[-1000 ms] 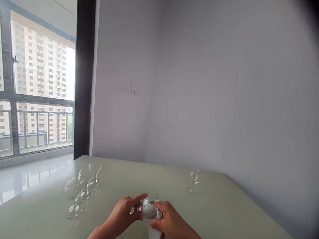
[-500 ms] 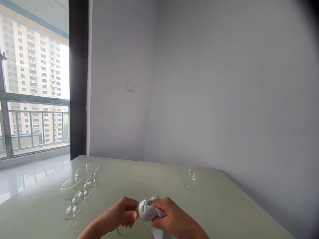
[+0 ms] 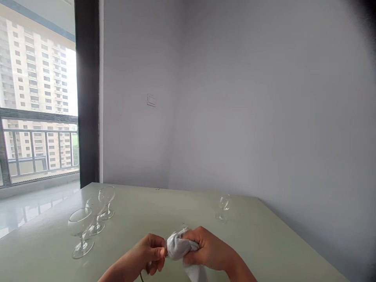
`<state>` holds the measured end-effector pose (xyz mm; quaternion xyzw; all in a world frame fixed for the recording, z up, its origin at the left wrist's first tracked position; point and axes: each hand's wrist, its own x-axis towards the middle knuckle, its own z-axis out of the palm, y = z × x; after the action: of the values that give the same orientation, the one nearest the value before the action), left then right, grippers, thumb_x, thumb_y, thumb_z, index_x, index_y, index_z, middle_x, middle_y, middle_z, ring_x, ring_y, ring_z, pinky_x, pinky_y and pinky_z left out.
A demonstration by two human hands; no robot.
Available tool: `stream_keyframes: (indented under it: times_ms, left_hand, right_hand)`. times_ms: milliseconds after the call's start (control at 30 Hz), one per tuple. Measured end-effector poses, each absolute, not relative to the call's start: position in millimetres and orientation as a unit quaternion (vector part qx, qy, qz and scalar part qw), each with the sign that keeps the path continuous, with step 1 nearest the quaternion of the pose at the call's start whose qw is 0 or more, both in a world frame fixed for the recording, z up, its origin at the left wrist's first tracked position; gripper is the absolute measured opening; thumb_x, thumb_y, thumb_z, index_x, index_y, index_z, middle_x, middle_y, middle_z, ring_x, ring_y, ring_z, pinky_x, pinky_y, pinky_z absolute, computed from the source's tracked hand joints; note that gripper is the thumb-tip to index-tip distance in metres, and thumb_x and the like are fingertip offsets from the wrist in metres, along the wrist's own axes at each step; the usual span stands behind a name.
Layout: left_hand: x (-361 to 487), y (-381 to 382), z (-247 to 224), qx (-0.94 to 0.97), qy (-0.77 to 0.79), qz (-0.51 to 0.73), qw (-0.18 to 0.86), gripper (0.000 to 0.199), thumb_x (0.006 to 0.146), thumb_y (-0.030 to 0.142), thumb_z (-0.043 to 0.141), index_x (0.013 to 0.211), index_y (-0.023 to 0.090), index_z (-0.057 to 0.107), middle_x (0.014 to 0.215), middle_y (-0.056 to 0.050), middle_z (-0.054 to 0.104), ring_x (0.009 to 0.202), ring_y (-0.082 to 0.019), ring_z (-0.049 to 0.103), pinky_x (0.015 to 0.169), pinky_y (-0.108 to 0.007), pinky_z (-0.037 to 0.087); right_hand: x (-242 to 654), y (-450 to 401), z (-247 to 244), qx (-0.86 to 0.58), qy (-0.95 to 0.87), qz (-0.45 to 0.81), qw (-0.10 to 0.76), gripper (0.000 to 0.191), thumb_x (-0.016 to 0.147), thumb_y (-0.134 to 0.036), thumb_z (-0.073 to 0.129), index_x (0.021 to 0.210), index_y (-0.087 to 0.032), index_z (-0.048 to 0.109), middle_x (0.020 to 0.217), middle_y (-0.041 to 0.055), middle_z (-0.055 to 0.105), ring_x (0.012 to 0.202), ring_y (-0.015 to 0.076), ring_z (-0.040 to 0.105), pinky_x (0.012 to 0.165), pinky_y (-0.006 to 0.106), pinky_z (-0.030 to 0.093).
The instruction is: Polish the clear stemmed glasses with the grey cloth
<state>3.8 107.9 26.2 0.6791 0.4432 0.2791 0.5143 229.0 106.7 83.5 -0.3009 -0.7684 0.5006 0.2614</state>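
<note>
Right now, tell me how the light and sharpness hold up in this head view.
Head view: daylight from the window overexposes the buildings outside and throws glare on the floor; the top right corner is vignetted dark; the clear glasses show faintly against the pale table; left hand, right hand and white cloth look reasonably sharp.

Bare table (image 3: 164,205) between three glasses (image 3: 88,219) at left and lone glass (image 3: 223,207) at right.
</note>
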Motion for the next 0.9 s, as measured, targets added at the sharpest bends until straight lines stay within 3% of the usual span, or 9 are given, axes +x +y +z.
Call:
stream_keyframes:
  times_ms: [100,267,333,500,600,700,767,833,900]
  left_hand:
    - [8,106,25,0.684,0.501,0.344,0.403,0.048,0.068,0.061,0.053,0.087,0.018,0.059,0.069,-0.004,0.064,0.06,-0.018,0.055,0.054,-0.027,0.039]
    - [3,98,33,0.758,0.514,0.397,-0.055,0.022,0.081,0.033,0.056,0.102,0.03,0.062,0.093,-0.003,0.067,0.094,-0.025,0.055,0.09,-0.043,0.029]
    - [1,100,33,0.761,0.522,0.385,0.001,0.017,0.081,0.036,0.055,0.092,0.028,0.066,0.082,-0.002,0.067,0.083,-0.023,0.055,0.083,-0.039,0.033]
    - [3,109,25,0.696,0.495,0.296,0.429,0.043,0.065,0.059,0.059,0.071,0.017,0.063,0.059,-0.001,0.059,0.054,-0.015,0.05,0.049,-0.025,0.038]
    - [8,108,22,0.703,0.474,0.271,0.456,0.049,0.066,0.063,0.053,0.067,0.015,0.064,0.056,-0.003,0.059,0.051,-0.016,0.052,0.046,-0.026,0.04]
    - [10,105,22,0.73,0.514,0.337,0.299,0.035,0.075,0.049,0.054,0.086,0.018,0.066,0.082,-0.007,0.067,0.081,-0.024,0.058,0.076,-0.037,0.043]
    - [9,102,22,0.759,0.514,0.394,0.069,0.024,0.08,0.036,0.056,0.1,0.024,0.064,0.094,-0.004,0.068,0.098,-0.026,0.055,0.095,-0.046,0.028]
    - [4,102,23,0.77,0.481,0.404,-0.113,0.02,0.083,0.029,0.054,0.1,0.027,0.063,0.087,-0.002,0.068,0.092,-0.024,0.057,0.097,-0.049,0.023]
    - [-1,104,26,0.783,0.476,0.378,-0.127,0.016,0.085,0.031,0.052,0.095,0.026,0.064,0.076,0.0,0.067,0.077,-0.02,0.058,0.088,-0.043,0.032]
  right_hand:
    - [230,113,75,-0.331,-0.719,0.529,0.305,0.008,0.06,-0.009,0.061,0.065,-0.015,0.059,0.057,-0.0056,0.045,0.052,0.0081,0.041,0.046,0.019,0.031]
    - [206,120,55,-0.321,-0.552,0.651,0.41,0.024,0.061,-0.022,0.067,0.083,-0.013,0.063,0.058,-0.0031,0.05,0.044,0.0106,0.044,0.036,0.021,0.033]
    - [203,118,57,-0.31,-0.554,0.657,0.406,0.025,0.062,-0.02,0.065,0.085,-0.013,0.063,0.059,-0.003,0.05,0.044,0.0101,0.044,0.036,0.021,0.034]
    - [228,108,80,-0.305,-0.723,0.547,0.291,0.011,0.06,-0.008,0.064,0.07,-0.014,0.063,0.058,-0.0057,0.046,0.053,0.007,0.038,0.047,0.018,0.03]
    - [238,109,84,-0.318,-0.745,0.525,0.26,0.009,0.058,-0.008,0.064,0.065,-0.014,0.061,0.056,-0.0061,0.045,0.053,0.0069,0.038,0.046,0.018,0.029]
    - [225,115,71,-0.353,-0.663,0.575,0.324,0.013,0.06,-0.014,0.063,0.073,-0.014,0.063,0.054,-0.0047,0.048,0.046,0.009,0.043,0.041,0.02,0.032]
    - [208,118,60,-0.357,-0.559,0.641,0.387,0.021,0.059,-0.019,0.063,0.08,-0.013,0.063,0.053,-0.0039,0.049,0.041,0.0096,0.043,0.034,0.02,0.031]
    - [193,117,54,-0.343,-0.472,0.688,0.433,0.024,0.058,-0.021,0.065,0.08,-0.013,0.061,0.054,-0.0037,0.05,0.04,0.0086,0.041,0.031,0.019,0.028]
    - [187,112,55,-0.33,-0.463,0.694,0.441,0.023,0.059,-0.021,0.065,0.08,-0.013,0.061,0.055,-0.0039,0.049,0.041,0.0083,0.042,0.031,0.018,0.029]
